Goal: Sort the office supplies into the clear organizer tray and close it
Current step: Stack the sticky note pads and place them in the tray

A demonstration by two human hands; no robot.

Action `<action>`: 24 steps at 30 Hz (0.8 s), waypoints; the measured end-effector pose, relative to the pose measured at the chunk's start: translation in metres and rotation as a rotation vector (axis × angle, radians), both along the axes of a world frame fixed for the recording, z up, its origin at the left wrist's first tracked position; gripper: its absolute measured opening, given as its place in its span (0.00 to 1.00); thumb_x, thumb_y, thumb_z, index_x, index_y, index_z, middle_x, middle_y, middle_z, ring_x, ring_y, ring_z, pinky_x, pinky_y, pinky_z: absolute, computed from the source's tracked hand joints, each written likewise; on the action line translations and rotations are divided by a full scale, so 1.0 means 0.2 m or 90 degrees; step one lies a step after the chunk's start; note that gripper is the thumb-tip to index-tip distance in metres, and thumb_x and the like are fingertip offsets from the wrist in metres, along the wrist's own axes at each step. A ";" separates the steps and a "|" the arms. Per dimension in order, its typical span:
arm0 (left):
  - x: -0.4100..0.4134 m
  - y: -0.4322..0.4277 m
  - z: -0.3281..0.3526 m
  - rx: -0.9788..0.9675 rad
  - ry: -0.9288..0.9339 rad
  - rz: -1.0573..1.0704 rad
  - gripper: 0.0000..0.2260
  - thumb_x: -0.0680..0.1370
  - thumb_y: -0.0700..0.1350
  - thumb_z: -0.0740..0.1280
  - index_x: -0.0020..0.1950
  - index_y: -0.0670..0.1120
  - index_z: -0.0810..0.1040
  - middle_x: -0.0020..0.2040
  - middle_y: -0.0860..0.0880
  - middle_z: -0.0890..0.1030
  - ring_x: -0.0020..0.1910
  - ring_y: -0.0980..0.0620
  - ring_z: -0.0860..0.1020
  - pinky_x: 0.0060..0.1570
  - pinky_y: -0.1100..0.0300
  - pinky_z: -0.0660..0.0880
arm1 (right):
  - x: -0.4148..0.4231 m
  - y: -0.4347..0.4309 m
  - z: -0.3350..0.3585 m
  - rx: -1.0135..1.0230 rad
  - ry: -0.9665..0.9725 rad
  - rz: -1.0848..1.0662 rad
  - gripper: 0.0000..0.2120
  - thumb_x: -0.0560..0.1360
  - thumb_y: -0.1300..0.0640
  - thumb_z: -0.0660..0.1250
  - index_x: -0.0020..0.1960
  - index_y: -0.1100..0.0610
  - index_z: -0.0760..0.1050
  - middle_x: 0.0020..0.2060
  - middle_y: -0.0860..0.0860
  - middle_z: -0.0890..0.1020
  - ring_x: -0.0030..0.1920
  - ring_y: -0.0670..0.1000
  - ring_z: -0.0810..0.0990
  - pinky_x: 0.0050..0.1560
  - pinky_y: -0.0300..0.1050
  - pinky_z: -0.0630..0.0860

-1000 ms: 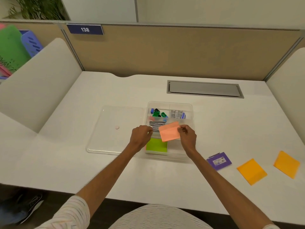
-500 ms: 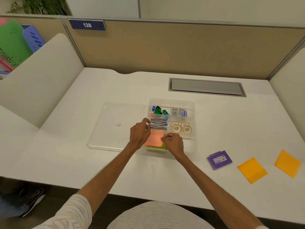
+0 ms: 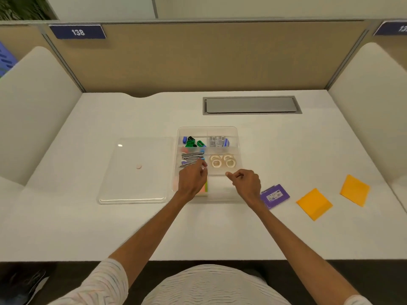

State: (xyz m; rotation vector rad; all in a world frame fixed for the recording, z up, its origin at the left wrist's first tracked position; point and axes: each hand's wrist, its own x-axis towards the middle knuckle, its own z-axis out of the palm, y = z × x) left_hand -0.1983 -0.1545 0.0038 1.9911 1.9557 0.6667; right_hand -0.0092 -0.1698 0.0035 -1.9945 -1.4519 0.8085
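Orange pad right of tray: light, thin, floppy; pinch edge. Right hand curled, empty; left hand grip unclear.

left hand, right hand at tray

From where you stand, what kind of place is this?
Most likely an office cubicle: a white desk enclosed by tan partition panels, a numbered plate reading 138 on the partition, and a grey cable hatch set into the desktop.
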 end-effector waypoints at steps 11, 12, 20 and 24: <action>0.67 -0.05 -0.03 -0.004 -0.058 -0.147 0.06 0.77 0.49 0.64 0.52 0.50 0.75 0.42 0.53 0.82 0.40 0.53 0.79 0.40 0.60 0.72 | 0.68 -0.14 -0.02 -0.017 -0.013 -0.161 0.13 0.72 0.44 0.70 0.44 0.54 0.80 0.40 0.49 0.84 0.41 0.50 0.81 0.38 0.41 0.72; 0.73 -0.06 -0.04 0.002 -0.054 -0.159 0.06 0.77 0.49 0.65 0.52 0.49 0.75 0.43 0.52 0.81 0.42 0.53 0.78 0.42 0.58 0.73 | 0.75 -0.16 -0.01 -0.013 -0.007 -0.173 0.12 0.72 0.45 0.71 0.44 0.54 0.80 0.41 0.49 0.84 0.42 0.51 0.81 0.38 0.41 0.71; 1.20 -0.12 -0.09 -0.039 -0.007 -0.245 0.13 0.75 0.52 0.66 0.56 0.47 0.76 0.53 0.50 0.78 0.56 0.47 0.73 0.52 0.53 0.66 | 1.29 -0.25 -0.06 -0.018 -0.013 -0.214 0.10 0.70 0.54 0.74 0.50 0.54 0.78 0.47 0.50 0.83 0.49 0.49 0.80 0.45 0.42 0.71; 1.41 -0.17 -0.12 -0.120 -0.014 -0.273 0.21 0.74 0.58 0.68 0.61 0.48 0.75 0.59 0.48 0.76 0.61 0.48 0.71 0.57 0.52 0.68 | 1.53 -0.28 -0.10 -0.040 -0.051 -0.188 0.14 0.71 0.56 0.73 0.55 0.57 0.76 0.52 0.54 0.79 0.55 0.53 0.77 0.47 0.44 0.70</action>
